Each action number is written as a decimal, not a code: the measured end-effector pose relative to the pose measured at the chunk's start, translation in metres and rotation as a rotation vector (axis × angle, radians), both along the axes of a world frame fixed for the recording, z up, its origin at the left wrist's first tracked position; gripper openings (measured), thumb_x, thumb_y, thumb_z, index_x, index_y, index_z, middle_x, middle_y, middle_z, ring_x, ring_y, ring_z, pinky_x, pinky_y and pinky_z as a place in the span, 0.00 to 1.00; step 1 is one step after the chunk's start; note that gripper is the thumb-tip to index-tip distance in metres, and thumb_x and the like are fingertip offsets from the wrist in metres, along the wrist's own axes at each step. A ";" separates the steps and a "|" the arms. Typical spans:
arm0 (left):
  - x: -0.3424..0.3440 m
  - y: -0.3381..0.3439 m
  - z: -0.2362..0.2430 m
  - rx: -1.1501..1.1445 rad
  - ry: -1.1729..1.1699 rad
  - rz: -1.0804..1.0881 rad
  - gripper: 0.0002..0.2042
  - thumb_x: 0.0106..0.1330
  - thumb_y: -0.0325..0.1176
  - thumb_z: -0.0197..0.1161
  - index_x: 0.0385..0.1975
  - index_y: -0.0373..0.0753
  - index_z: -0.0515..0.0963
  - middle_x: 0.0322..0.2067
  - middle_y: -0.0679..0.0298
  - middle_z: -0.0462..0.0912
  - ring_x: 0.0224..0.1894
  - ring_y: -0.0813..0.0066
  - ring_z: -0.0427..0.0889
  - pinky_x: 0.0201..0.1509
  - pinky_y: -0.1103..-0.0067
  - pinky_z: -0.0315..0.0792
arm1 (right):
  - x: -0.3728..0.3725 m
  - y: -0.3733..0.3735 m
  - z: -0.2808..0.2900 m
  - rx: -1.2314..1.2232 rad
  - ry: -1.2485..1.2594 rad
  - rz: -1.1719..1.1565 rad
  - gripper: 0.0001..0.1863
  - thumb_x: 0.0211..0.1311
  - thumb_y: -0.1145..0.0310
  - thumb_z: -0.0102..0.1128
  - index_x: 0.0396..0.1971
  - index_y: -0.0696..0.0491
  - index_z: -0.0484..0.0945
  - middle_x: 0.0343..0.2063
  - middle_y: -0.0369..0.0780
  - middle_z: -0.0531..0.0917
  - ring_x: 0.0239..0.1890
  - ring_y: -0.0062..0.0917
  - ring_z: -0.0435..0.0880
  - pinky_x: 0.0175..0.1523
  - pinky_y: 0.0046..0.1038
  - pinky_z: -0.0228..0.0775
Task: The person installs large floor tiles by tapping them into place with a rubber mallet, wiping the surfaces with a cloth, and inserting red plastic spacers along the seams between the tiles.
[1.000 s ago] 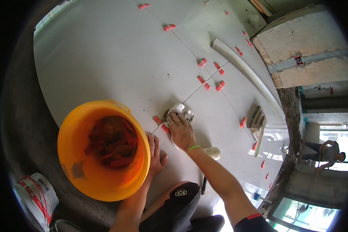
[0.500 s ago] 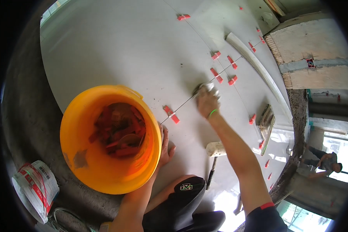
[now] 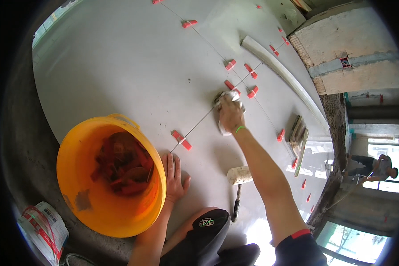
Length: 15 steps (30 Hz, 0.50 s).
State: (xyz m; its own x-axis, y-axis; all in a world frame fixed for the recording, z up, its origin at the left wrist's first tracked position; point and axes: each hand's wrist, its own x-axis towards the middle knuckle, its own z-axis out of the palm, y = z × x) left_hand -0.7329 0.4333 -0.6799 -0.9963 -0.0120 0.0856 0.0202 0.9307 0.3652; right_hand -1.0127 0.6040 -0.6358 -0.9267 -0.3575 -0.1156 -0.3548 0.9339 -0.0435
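Note:
My right hand [image 3: 232,116] is closed on a whitish rag [image 3: 223,128], pressing it onto the grey floor tiles [image 3: 119,66] along a dark joint. The rag reaches the near end of a red levelling wedge [image 3: 231,86]. Flat on the tile near the other end of this joint lies my left hand [image 3: 176,182], fingers stretched out, holding nothing. Just beyond its fingertips another red wedge [image 3: 181,140] straddles the joint. An orange-yellow bucket [image 3: 73,155] stands left of it, with many loose red wedges [image 3: 131,170] inside, and covers part of my left forearm.
A rubber mallet [image 3: 239,175] with a pale head lies near my knee. Farther right are a wooden-looking block tool [image 3: 299,136] and a long pale curved strip [image 3: 288,73]. A white-and-red pail [image 3: 44,230] stands at lower left. Another person [image 3: 377,170] is at far right.
My right hand has slid the rag along the joint, up against the red wedge. The view has shifted, and more of my left hand shows beside the bucket.

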 end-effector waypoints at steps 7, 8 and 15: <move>-0.002 -0.002 0.008 -0.024 0.009 -0.004 0.38 0.63 0.55 0.52 0.65 0.29 0.64 0.68 0.40 0.60 0.69 0.39 0.59 0.70 0.50 0.55 | -0.008 -0.002 -0.012 -0.033 0.001 -0.120 0.20 0.64 0.65 0.50 0.55 0.53 0.75 0.60 0.43 0.73 0.63 0.44 0.69 0.70 0.42 0.57; -0.002 -0.002 0.007 -0.016 0.029 0.013 0.38 0.63 0.55 0.52 0.65 0.29 0.64 0.68 0.40 0.60 0.69 0.39 0.59 0.70 0.50 0.55 | 0.003 -0.004 -0.011 -0.007 -0.010 -0.091 0.18 0.61 0.66 0.52 0.51 0.53 0.77 0.56 0.44 0.75 0.60 0.45 0.72 0.68 0.45 0.60; 0.013 -0.002 -0.030 0.458 0.075 -0.015 0.32 0.69 0.42 0.51 0.68 0.27 0.57 0.71 0.35 0.48 0.73 0.31 0.47 0.76 0.52 0.46 | 0.166 -0.033 0.011 0.103 -0.219 0.034 0.28 0.67 0.59 0.51 0.66 0.49 0.67 0.71 0.42 0.59 0.71 0.38 0.61 0.72 0.47 0.52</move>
State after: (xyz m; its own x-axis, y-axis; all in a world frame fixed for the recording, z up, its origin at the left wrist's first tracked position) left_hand -0.7202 0.4310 -0.7096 -0.9878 -0.0515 0.1470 0.0744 0.6730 0.7359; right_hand -0.8465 0.5715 -0.6246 -0.8632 -0.3641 -0.3498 -0.3787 0.9251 -0.0283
